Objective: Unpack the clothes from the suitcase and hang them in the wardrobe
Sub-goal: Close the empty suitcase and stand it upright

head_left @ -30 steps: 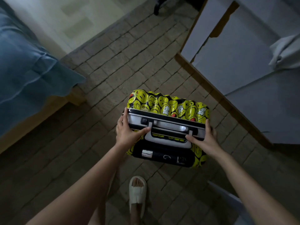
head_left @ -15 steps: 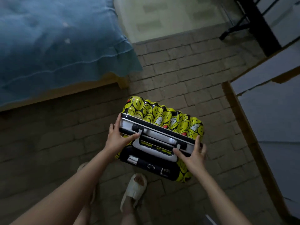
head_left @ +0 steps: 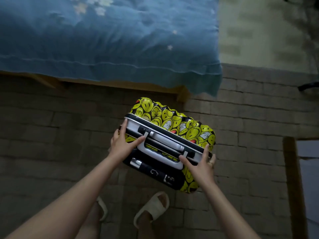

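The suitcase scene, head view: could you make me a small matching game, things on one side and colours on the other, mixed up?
Things:
1. suitcase shell
2. bed cover
3. slipper
4. carry handle

Colours:
A. blue with pale stars
B. off-white
C. yellow faces on black
D. silver-white

Pairs: 1-C, 2-A, 3-B, 4-D.

The left hand and right hand grip the top of the suitcase at either end of the handle, so the hands frame item 4.
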